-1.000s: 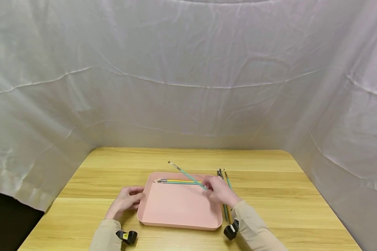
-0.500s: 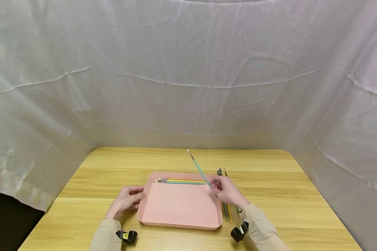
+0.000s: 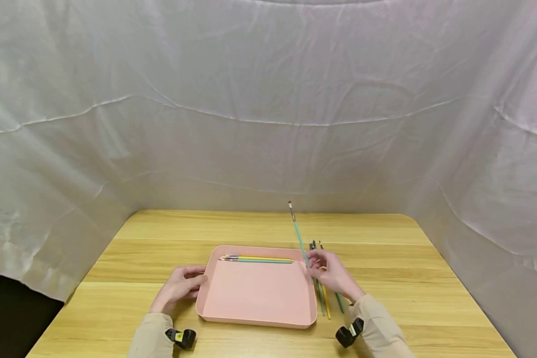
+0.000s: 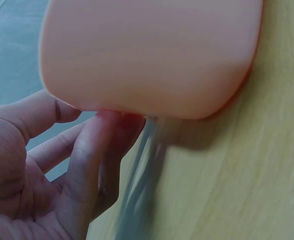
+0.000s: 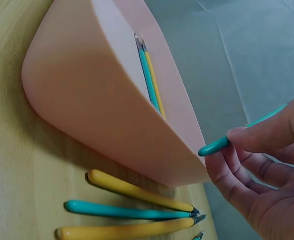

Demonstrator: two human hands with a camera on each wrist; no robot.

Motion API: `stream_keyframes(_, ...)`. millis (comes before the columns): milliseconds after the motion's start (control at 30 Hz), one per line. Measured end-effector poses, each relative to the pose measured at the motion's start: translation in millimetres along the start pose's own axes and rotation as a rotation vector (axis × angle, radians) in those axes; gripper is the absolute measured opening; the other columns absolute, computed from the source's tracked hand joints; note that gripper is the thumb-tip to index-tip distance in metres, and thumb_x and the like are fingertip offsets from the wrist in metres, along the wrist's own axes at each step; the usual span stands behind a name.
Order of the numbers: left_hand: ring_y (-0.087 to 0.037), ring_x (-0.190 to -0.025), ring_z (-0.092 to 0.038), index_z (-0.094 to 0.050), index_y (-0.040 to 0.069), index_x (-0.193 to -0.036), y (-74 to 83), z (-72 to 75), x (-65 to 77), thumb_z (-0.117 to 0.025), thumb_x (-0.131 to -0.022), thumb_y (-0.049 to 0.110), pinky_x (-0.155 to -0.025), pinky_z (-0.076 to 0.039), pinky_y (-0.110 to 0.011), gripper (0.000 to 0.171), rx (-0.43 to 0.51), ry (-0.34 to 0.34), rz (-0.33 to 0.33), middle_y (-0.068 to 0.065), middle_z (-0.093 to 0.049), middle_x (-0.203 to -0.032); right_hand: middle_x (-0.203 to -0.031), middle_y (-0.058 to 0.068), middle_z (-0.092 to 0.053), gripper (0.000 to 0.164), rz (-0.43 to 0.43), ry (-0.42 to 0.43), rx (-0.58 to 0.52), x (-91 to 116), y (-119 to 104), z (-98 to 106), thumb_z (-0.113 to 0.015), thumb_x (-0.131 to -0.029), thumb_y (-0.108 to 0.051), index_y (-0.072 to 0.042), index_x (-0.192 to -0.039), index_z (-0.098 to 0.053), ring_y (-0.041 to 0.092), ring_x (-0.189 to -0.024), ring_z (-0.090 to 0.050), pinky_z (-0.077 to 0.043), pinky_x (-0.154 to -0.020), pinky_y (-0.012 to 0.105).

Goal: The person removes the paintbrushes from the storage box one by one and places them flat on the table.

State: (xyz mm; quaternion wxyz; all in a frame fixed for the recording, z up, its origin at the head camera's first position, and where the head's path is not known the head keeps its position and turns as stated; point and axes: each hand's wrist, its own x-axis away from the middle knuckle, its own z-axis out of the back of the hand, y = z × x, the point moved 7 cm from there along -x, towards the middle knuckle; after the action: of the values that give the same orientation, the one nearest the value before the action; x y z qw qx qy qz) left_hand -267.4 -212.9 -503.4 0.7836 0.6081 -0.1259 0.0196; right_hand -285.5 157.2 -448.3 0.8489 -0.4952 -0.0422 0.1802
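My left hand (image 3: 181,288) is at the left edge of a pink tray (image 3: 259,293), thumb and fingers gripping its wall; the left wrist view shows the fingertips (image 4: 109,122) at the rim. A turquoise paintbrush (image 3: 299,236) stands steeply tilted, bristles up, pinched between thumb and fingers of my right hand (image 3: 333,273) above the tray's right edge. Its handle end (image 5: 214,146) pokes out below the thumb in the right wrist view. Inside the tray, along the far wall, lie a yellow paintbrush (image 3: 268,258) and a turquoise one (image 3: 264,261) side by side.
Several more paintbrushes (image 3: 325,303), yellow and turquoise, lie on the wooden table (image 3: 407,278) just right of the tray, partly under my right hand. Grey-white cloth (image 3: 268,149) hangs behind and at both sides of the table.
My right hand has moved right, from over the tray to its right edge. The pinched paintbrush has swung from slanting left to nearly upright. My left hand and the tray have stayed put.
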Motion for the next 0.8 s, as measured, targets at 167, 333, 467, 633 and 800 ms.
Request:
stream_keyframes(167, -0.006, -0.074, -0.066, -0.048, -0.018, -0.137, 0.1, -0.3, -0.1, -0.062, -0.097, 0.009, -0.062, -0.058, -0.021, 0.050, 0.009, -0.008, -0.005, -0.010, -0.075, -0.101, -0.099, 0.019, -0.061, 0.039, 0.011, 0.013, -0.036, 2, 4, 5, -0.062, -0.088, 0.007, 0.011, -0.126, -0.054, 0.014, -0.084, -0.058, -0.051, -0.072, 0.020)
stream_keyframes(333, -0.006, -0.075, -0.067, -0.048, -0.018, -0.137, 0.3, -0.4, -0.4, -0.062, -0.097, 0.010, -0.062, -0.058, -0.021, 0.051, 0.006, -0.010, -0.006, -0.010, -0.075, -0.101, -0.095, 0.018, -0.062, 0.038, 0.008, 0.039, -0.059, 4, 10, 10, -0.065, -0.085, 0.008, 0.012, -0.122, -0.056, 0.011, -0.081, -0.059, -0.052, -0.072, 0.020)
stream_keyframes(467, -0.005, -0.074, -0.067, -0.048, -0.018, -0.137, 0.7, -0.3, -0.1, -0.063, -0.097, 0.010, -0.061, -0.057, -0.021, 0.050, -0.001, -0.009, -0.008, -0.010, -0.075, -0.101, -0.093, 0.021, -0.062, 0.040, 0.007, 0.049, -0.091, 7, 14, 14, -0.066, -0.082, 0.009, 0.013, -0.120, -0.055, 0.010, -0.078, -0.058, -0.054, -0.068, 0.020)
stream_keyframes(633, -0.005, -0.074, -0.067, -0.047, -0.018, -0.137, 1.3, -0.7, 0.7, -0.062, -0.097, 0.010, -0.061, -0.057, -0.021, 0.051, 0.003, -0.012, -0.009, -0.010, -0.075, -0.101, -0.094, 0.022, -0.063, 0.042, -0.035, 0.059, -0.140, 10, 19, 17, -0.066, -0.082, 0.008, 0.016, -0.121, -0.053, 0.007, -0.075, -0.058, -0.056, -0.064, 0.023)
stream_keyframes(800, -0.006, -0.074, -0.067, -0.047, -0.018, -0.137, 2.0, -0.9, 1.2, -0.062, -0.097, 0.010, -0.061, -0.057, -0.021, 0.051, 0.008, -0.018, -0.012, -0.011, -0.075, -0.100, -0.093, 0.016, -0.064, 0.042, -0.075, 0.071, -0.177, 11, 25, 20, -0.065, -0.084, 0.007, 0.018, -0.122, -0.051, 0.007, -0.071, -0.060, -0.061, -0.065, 0.032)
